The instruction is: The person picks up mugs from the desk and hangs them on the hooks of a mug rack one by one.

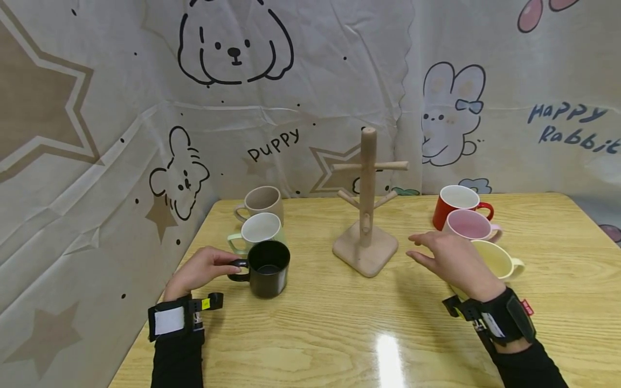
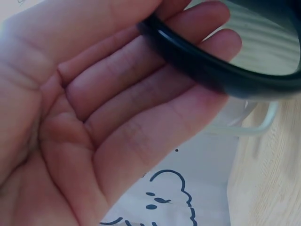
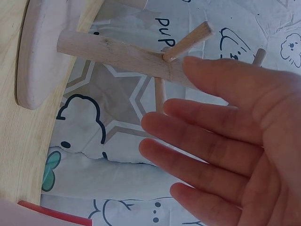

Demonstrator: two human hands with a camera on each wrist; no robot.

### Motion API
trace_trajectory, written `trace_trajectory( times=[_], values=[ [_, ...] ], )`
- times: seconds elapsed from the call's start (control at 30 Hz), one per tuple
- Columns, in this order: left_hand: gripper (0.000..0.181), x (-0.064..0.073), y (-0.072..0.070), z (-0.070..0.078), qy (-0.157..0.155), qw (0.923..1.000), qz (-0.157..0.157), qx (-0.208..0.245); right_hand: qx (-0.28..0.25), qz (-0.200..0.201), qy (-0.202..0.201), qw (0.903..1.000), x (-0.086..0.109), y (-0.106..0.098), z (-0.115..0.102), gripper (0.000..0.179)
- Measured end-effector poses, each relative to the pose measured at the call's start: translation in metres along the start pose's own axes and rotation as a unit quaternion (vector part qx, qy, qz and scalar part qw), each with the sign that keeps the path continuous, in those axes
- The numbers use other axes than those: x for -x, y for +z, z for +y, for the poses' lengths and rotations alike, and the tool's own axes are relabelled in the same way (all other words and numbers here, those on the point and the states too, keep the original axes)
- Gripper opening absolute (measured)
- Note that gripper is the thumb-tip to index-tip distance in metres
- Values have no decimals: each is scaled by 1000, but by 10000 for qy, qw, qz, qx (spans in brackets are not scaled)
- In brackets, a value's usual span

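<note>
Black mug (image 1: 269, 280): left of stand (image 1: 367, 205), axis upright, handle (image 1: 238, 277) pointing away | left fingers (image 2: 155, 117): pinching handle | right fingers (image 3: 202, 136): released

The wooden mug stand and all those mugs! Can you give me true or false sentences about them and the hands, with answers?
1. The bare left hand holds the shiny black mug by its handle. True.
2. The black mug is the farthest back of the three on the left. False: it is the nearest one in the head view.
3. The bare right hand holds nothing. True.
4. The pale wooden mug stand has a flat base with rounded corners. True.
5. A mug hangs on the stand. False: it holds no mugs.
</note>
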State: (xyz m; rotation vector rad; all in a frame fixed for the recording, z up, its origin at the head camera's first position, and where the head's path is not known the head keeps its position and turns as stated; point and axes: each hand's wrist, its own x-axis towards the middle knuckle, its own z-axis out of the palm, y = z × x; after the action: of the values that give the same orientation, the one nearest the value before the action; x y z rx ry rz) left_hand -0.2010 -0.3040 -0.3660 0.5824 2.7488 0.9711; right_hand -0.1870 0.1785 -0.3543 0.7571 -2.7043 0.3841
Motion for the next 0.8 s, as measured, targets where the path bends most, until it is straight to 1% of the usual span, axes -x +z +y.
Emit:
trace_trajectory(
  times=[0.27, 0.4, 0.5, 0.57, 0.63, 0.8],
  values=[
    [20, -4, 4, 8, 185, 9998, -68, -76, -43, -5, 36, 10000, 1, 0, 1, 31],
    [17, -6, 5, 11, 269, 9994, 66, -194, -76, -79, 117, 9999, 1, -1, 1, 32],
    [15, -6, 5, 13, 237, 9991, 186, -294, -77, -125, 153, 9998, 1, -2, 1, 33],
    [16, -6, 5, 15, 203, 9992, 212, -278, -76, -127, 156, 9998, 1, -2, 1, 33],
    [18, -7, 6, 17, 111, 9993, 268, -223, -78, -122, 155, 9998, 1, -3, 1, 32],
    [20, -9, 7, 24, -93, 9984, 549, 40, -60, -132, 203, 9997, 2, -4, 1, 32]
  ],
)
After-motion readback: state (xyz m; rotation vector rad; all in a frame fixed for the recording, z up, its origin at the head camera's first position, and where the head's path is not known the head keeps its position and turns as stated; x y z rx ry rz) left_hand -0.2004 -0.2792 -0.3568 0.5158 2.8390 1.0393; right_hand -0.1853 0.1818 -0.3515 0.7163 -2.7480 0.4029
